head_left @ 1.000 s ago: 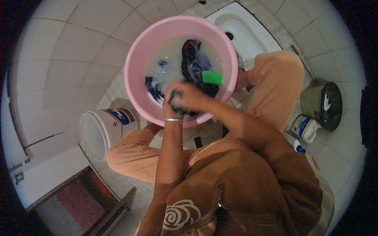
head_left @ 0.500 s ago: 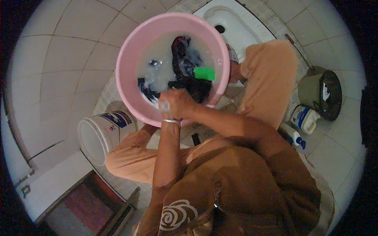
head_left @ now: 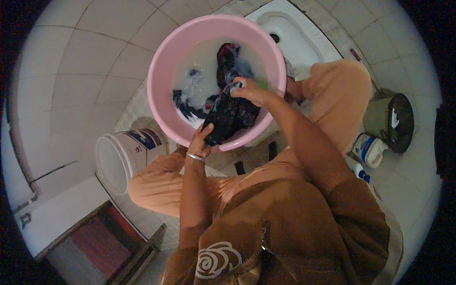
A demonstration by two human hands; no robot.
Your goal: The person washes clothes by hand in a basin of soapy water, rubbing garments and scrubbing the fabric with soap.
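Note:
A round pink tub [head_left: 160,90] of cloudy water stands in front of me, between my legs. Wet dark clothes lie in it, and one dark garment [head_left: 225,121] is stretched between my hands. My left hand [head_left: 201,140] grips its near end by the tub's front rim, thumb on top. Farther in and to the right, my right hand [head_left: 249,91] has its fingers closed on the upper part of the garment. Another dark cloth [head_left: 227,59] sits half sunk toward the back. Part of a bright green object [head_left: 262,84] shows beside my right wrist, mostly hidden.
A white squat toilet pan [head_left: 304,35] lies behind the tub. At left is a white bucket [head_left: 113,164]. To the right stand a dark olive bucket [head_left: 380,116], a white jug with a blue label [head_left: 369,150] and a blue-topped bottle [head_left: 362,174]. A striped mat [head_left: 102,242] lies lower left.
My hands, together at the front of the tub before, have moved apart. The right went back and right, and the dark garment is now spread between them. The green object is now mostly covered.

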